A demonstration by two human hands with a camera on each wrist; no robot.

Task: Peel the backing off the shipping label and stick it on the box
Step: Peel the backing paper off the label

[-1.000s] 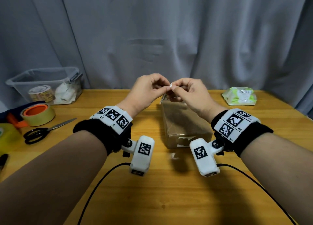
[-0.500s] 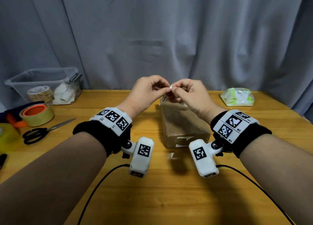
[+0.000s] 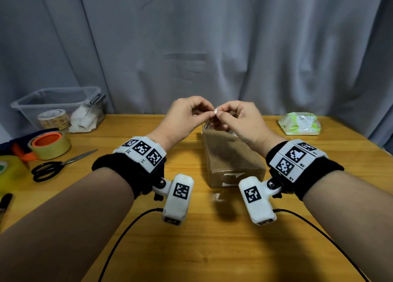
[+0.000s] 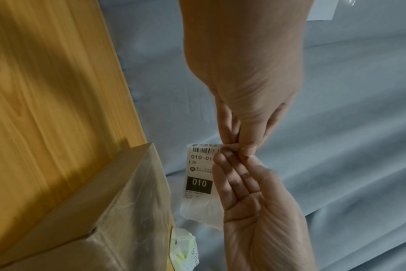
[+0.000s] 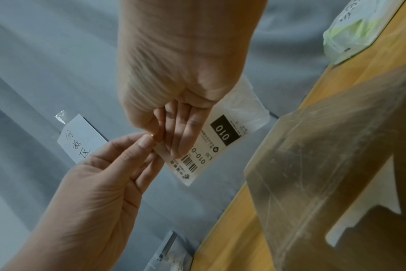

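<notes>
Wooden table; both hands pinch the shipping label corner above the box; best peeled slowly, fingers clamped

Both forearms extended forward, raised above table. Left hand and right hand meet fingertip to fingertip, each pinching label corner.

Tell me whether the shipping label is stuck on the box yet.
Not yet. The shipping label hangs in the air beside the box, pinched at one corner by the left hand and right hand.
</notes>
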